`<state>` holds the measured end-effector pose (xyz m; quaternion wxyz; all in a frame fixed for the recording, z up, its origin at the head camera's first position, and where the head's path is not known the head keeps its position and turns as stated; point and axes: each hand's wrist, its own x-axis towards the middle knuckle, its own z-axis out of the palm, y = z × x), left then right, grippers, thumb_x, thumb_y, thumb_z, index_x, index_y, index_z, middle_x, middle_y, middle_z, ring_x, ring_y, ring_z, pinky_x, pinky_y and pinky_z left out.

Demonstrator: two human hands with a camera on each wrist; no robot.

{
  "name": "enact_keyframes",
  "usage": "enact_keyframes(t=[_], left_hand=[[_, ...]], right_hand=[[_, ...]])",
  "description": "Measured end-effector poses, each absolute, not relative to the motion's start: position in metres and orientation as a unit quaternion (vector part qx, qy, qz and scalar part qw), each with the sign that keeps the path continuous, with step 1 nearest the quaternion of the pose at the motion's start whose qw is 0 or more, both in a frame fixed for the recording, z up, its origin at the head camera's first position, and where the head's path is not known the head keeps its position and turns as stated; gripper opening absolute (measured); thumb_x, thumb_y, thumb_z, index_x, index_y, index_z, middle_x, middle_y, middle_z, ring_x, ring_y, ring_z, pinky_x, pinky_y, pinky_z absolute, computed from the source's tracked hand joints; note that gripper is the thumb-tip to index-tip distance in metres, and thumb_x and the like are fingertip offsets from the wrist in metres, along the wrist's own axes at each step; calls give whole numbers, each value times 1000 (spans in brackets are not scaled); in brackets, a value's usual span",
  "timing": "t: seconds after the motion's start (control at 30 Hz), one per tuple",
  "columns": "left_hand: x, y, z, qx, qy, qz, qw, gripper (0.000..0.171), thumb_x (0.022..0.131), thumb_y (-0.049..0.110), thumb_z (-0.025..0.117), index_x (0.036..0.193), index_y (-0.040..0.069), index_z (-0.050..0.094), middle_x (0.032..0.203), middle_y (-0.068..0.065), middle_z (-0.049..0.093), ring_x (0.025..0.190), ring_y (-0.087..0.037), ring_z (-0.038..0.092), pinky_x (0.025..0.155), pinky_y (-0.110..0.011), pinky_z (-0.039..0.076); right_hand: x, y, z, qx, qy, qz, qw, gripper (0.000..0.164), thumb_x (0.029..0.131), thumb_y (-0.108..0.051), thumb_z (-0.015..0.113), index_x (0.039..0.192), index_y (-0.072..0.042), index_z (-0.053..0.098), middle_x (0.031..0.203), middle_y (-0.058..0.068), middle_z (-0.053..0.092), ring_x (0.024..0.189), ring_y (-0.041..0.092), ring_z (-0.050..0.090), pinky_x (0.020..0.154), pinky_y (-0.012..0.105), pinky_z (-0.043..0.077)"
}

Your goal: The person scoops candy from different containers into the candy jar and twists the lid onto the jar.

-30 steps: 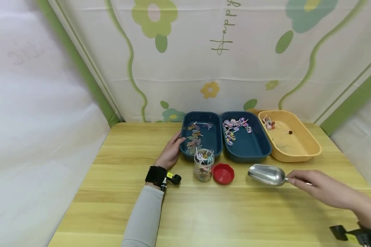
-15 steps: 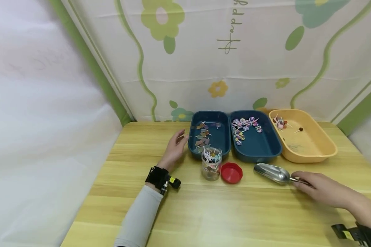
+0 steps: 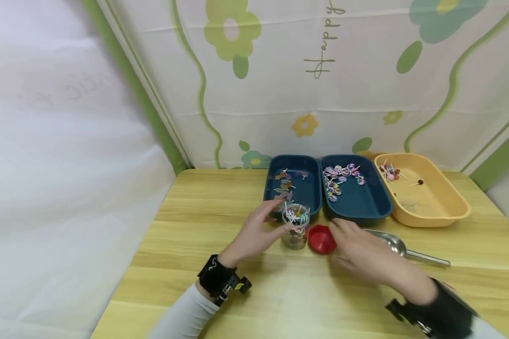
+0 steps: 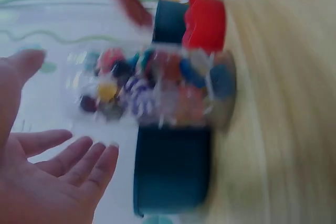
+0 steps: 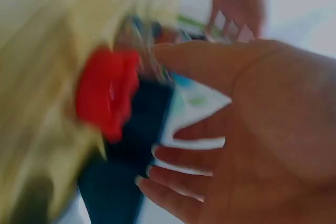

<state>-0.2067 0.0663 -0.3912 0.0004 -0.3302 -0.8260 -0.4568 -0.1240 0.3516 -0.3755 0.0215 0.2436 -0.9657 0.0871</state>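
Note:
A clear jar [image 3: 296,235] filled with small lollipops stands upright on the table, white sticks poking from its mouth. My left hand [image 3: 254,234] is beside it, thumb and fingers spread apart; in the left wrist view those fingers are clear of the jar's side. To the jar's right lies a red scalloped lid [image 3: 321,239]. At that lid's right edge is my right hand [image 3: 365,253], blurred, its fingers extended and apart in the right wrist view. Behind the right hand a metal scoop [image 3: 426,257] lies on the table, its bowl partly hidden.
Two dark blue trays [image 3: 358,202] stand side by side behind the jar, holding small lollipop pieces. A yellow tray [image 3: 432,197] with several more is at the right. A patterned cloth [image 3: 275,94] hangs along the table's back edge.
My right hand has let go of the scoop, leaving it on the table, and moved left to the red lid. My left hand has moved from the left blue tray to the jar.

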Motion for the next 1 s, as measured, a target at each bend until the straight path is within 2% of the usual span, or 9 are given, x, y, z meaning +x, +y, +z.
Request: enact_keyframes(t=[0.07, 0.13, 0.3, 0.47, 0.57, 0.7, 0.83, 1.0], left_hand=[[-205, 76, -394, -341, -834, -433, 14, 71, 94, 40, 75, 154, 13, 46, 157, -7, 44, 141, -27, 46, 111, -49, 43], [-205, 84, -397, -349, -840, -414, 30, 70, 93, 40, 76, 151, 11, 49, 156, -7, 45, 142, -24, 44, 114, -45, 40], [-205, 94, -401, -380, -839, -387, 45, 58, 97, 34, 73, 147, 11, 54, 151, -5, 49, 140, -20, 46, 113, -38, 42], [-205, 93, -396, -416, -853, -310, 51, 53, 104, 39, 60, 153, 20, 51, 160, -6, 38, 149, -24, 33, 116, -46, 38], [-205, 91, -393, -419, -856, -301, 40, 54, 106, 41, 56, 155, 23, 47, 165, -5, 30, 151, -25, 30, 115, -46, 39], [-208, 91, -391, -421, -848, -321, 27, 54, 106, 42, 54, 156, 24, 46, 167, -2, 25, 153, -25, 28, 114, -45, 41], [-210, 91, -394, -420, -846, -328, 27, 54, 106, 42, 55, 155, 23, 47, 167, 0, 27, 154, -25, 23, 114, -48, 40], [-212, 90, -402, -430, -828, -360, 30, 55, 103, 35, 63, 155, 24, 46, 162, 1, 33, 150, -19, 31, 115, -42, 40]], right_hand=[[-137, 336, -382, 239, -967, 85, 9, 79, 89, -35, 80, 146, 10, 48, 145, 29, 49, 129, 44, 52, 100, 58, 50], [-147, 327, -388, 236, -969, 77, 1, 79, 88, -36, 81, 143, 10, 49, 140, 29, 53, 124, 43, 55, 98, 56, 51], [-154, 324, -393, 234, -970, 59, -18, 68, 85, -38, 83, 136, 0, 59, 119, 16, 64, 102, 32, 60, 84, 50, 53], [-141, 341, -364, 201, -971, 114, -54, 71, 84, -43, 83, 142, -11, 59, 108, 9, 62, 84, 22, 60, 66, 40, 53], [-131, 352, -335, 188, -967, 171, -18, 72, 86, -48, 81, 144, -14, 59, 107, 8, 59, 79, 17, 56, 60, 31, 48], [-132, 354, -306, 178, -942, 275, 70, 67, 91, -47, 77, 147, -14, 57, 109, 5, 56, 88, 16, 62, 68, 28, 55], [-154, 337, -311, 172, -897, 398, 89, 59, 96, -38, 74, 147, -17, 54, 117, 7, 51, 107, 22, 67, 89, 33, 58], [-174, 312, -336, 164, -851, 492, 85, 57, 96, -36, 74, 137, -11, 43, 127, 12, 56, 106, 27, 65, 84, 35, 60]])
